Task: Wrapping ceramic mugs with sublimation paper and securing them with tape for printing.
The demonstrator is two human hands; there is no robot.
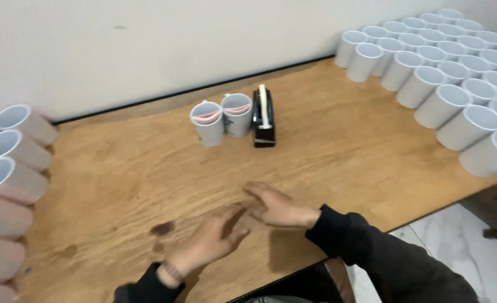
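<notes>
- A plain off-white wall point(147, 45) runs behind the wooden table point(338, 140), with one small dark smudge high up.
- A thin black strip lies along the table's far edge, where it meets the wall.
- The tabletop is warm brown with strong grain (a few dark stains near its front-left corner).
- Pale marble-like floor tiles point(461, 247) show beyond the table's front-right corner.
- Light is soft and even.
</notes>
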